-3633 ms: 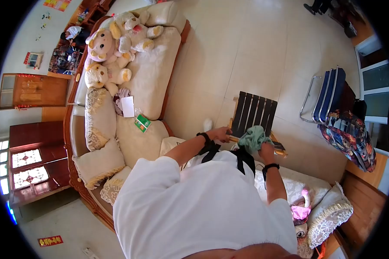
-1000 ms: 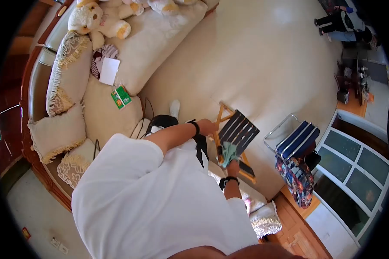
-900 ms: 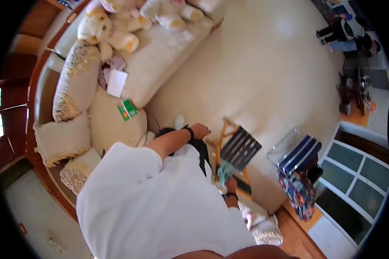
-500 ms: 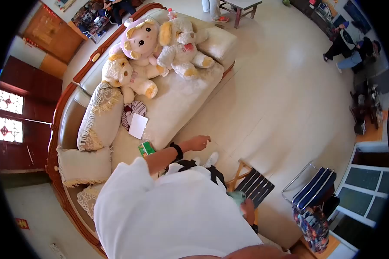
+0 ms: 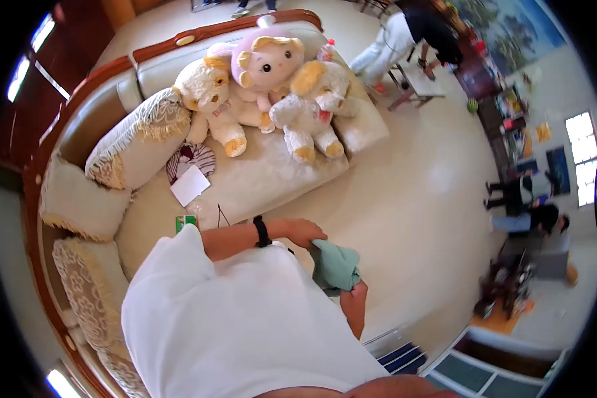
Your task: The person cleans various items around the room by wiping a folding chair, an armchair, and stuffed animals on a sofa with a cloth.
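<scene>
Fingers of the left hand [image 5: 304, 232] appear closed on the upper left corner of a green cloth [image 5: 337, 266], held out in front of the person's white shirt [image 5: 239, 318]. At the cloth's lower right edge, the right hand [image 5: 357, 293] meets the fabric, but its fingers are hidden by the folds, so whether they grip cannot be told. What could go wrong seems mostly a matter of hold: the left hand looks to have only a small bit of fabric, so a tug from the other side could pull that corner free and let the cloth dangle, or drop to the pale floor [image 5: 404, 265]. Being limp and bunched, it could also flop over the fingers and hide an edge, making a fresh grip harder to find. Plush toys [image 5: 220, 113] on the cream sofa [image 5: 259, 192] sit well apart from it, so snagging them seems unlikely. Relative to the fingers, the cloth lies between the two hands, its corner at the left fingertips, its bulk spreading toward the right hand.
</scene>
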`<state>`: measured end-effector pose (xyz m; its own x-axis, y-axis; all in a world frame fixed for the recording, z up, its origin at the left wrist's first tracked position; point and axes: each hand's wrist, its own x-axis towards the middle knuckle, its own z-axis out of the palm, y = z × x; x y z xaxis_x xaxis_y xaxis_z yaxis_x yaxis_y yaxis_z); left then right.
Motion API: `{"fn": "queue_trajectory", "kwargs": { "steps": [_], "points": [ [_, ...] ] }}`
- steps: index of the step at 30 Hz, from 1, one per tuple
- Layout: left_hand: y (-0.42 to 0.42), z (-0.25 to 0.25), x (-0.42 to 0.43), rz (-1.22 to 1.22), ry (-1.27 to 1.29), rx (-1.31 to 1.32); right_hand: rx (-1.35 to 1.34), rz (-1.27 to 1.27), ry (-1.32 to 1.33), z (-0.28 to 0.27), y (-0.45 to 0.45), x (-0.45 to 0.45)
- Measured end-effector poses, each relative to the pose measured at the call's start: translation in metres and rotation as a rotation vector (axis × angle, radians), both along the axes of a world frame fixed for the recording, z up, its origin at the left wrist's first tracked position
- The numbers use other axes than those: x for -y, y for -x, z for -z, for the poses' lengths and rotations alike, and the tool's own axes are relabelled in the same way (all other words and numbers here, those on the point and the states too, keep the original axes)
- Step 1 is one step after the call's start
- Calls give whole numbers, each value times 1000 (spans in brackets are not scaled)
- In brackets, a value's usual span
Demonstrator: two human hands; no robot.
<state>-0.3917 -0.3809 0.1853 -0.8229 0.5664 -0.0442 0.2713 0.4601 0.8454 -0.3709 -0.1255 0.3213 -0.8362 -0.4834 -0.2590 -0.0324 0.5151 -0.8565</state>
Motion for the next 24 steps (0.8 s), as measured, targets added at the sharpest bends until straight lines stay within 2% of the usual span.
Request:
{"fn": "queue_trajectory", "kwargs": {
  "steps": [2,3,5,6,8,9,10,11,15,17,18,20,21,23,24],
  "points": [
    [7,16,39,-134,91,-74,-237,-108,-73,12,24,27],
    [7,10,59,-162,87,-67,-189,-94,-36,3,33,48],
    [8,-9,100,-367,94,75,-188,-101,-57,5,56,77],
    [9,0,114,-368,97,85,-192,-80,-86,5,66,89],
    [12,26,138,-600,7,142,-264,-119,-30,7,85,117],
    [13,20,148,-599,12,154,-183,-180,-150,9,97,126],
    [15,7,159,-663,-191,364,-104,-245,-268,12,110,137],
    [18,1,169,-724,-398,574,-141,-290,-221,22,122,149],
    [36,13,194,-764,-580,409,-39,-422,-181,24,170,212],
    [51,-6,218,-683,-483,577,-195,-659,-69,26,200,250],
    [58,-9,225,-699,-488,581,-188,-675,-68,35,216,267],
    [76,-12,235,-782,-648,313,-322,-852,39,59,251,304],
    [90,-9,244,-810,-653,311,-316,-880,44,59,266,328],
    [113,0,262,-843,-714,261,-570,-892,39,60,290,376],
    [121,-8,269,-867,-711,259,-565,-910,53,61,305,398]
  ]
}}
